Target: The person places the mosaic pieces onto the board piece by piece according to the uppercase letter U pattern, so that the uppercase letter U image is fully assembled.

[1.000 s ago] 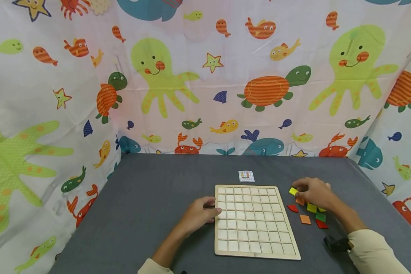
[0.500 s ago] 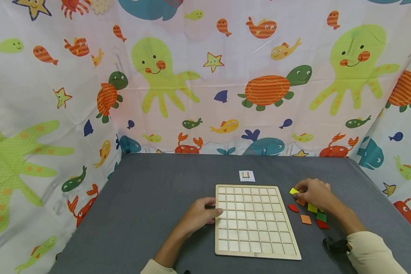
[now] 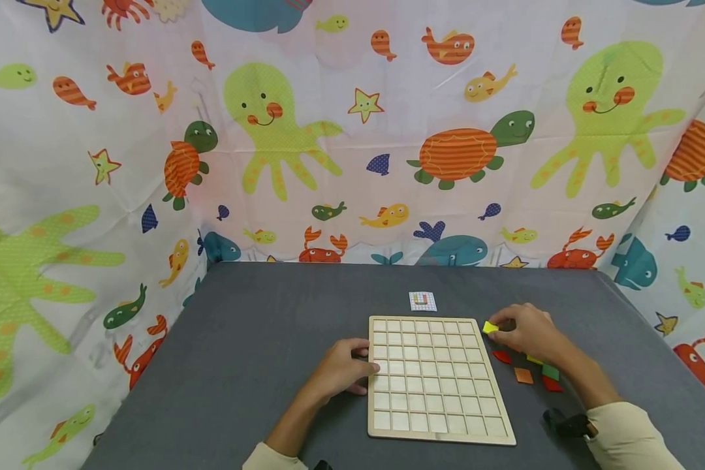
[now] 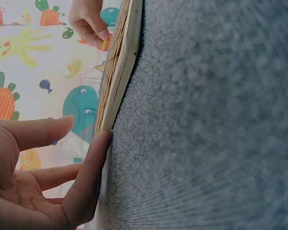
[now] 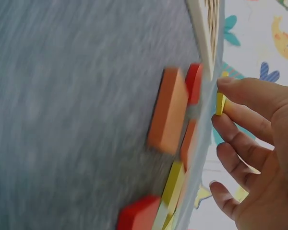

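Grid board lies on grey table; at its left edge, our left hand, fingers loosely spread, one touching. Patterned card just beyond. Near far right corner, yellow tile, pinched by our right hand. Orange tile farther right. Step, we judge: tile transfer to board; next move calls for matching cell to card, keeping pinch.

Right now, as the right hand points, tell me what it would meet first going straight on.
Likely the wooden grid board, near its far right corner, with the pinched yellow tile leading. The height of the right hand is unclear, so it might pass over.
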Demonstrator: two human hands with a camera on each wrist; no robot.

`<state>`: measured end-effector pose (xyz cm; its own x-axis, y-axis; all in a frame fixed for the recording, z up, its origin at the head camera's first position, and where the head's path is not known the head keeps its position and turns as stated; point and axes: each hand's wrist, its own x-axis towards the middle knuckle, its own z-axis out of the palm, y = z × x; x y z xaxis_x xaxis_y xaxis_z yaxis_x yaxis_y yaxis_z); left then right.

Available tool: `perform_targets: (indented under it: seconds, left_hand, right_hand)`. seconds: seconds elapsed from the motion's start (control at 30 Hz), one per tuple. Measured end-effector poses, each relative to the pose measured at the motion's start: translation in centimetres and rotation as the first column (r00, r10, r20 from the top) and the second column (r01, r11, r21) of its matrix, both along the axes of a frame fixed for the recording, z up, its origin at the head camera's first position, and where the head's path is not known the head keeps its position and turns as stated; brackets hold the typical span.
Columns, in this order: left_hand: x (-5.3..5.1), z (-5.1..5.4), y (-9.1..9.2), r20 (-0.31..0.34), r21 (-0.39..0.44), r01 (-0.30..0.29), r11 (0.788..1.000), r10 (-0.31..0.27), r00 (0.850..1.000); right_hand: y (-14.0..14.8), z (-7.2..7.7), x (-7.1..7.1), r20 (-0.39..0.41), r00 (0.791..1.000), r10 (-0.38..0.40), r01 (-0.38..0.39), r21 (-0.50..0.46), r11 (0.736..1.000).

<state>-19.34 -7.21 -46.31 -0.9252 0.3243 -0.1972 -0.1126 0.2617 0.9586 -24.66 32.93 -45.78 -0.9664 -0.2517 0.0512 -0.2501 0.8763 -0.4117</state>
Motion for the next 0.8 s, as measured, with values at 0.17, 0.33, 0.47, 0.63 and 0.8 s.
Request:
perform_targets:
  seconds: [0.17,0.33,0.47,0.63,0.8]
  left_hand:
    - [0.1,-0.3,-0.1,-0.022,0.006,-0.003,1.000,0.004,1.000]
    - [0.1,-0.5,-0.1,-0.033,-0.007,-0.002,1.000,0.002,0.999]
    - [0.1,-0.5,-0.1,-0.028,-0.014,-0.005,1.000,0.004,1.000]
    - [0.2,-0.3,-0.2,-0.021,-0.006,-0.006,1.000,0.006,1.000]
    - [0.3,-0.1,-0.2,-0.020,-0.006,-0.004,1.000,0.004,1.000]
  right_hand:
    - [-1.9,0.4,0.2,-0.015,0.999,0.038,-0.039,-0.043,0.998]
    - [-3.7,0.7,0.2,-0.025,0.995,0.101,-0.102,-0.072,0.992]
    - [-5.0,0.9,0.0,-0.032,0.989,0.142,-0.144,-0.099,0.985]
    - [-6.5,1.0,-0.2,-0.019,0.987,0.160,-0.161,-0.154,0.975]
    - [-8.0,0.9,-0.5,0.012,0.984,0.179,-0.174,-0.189,0.966]
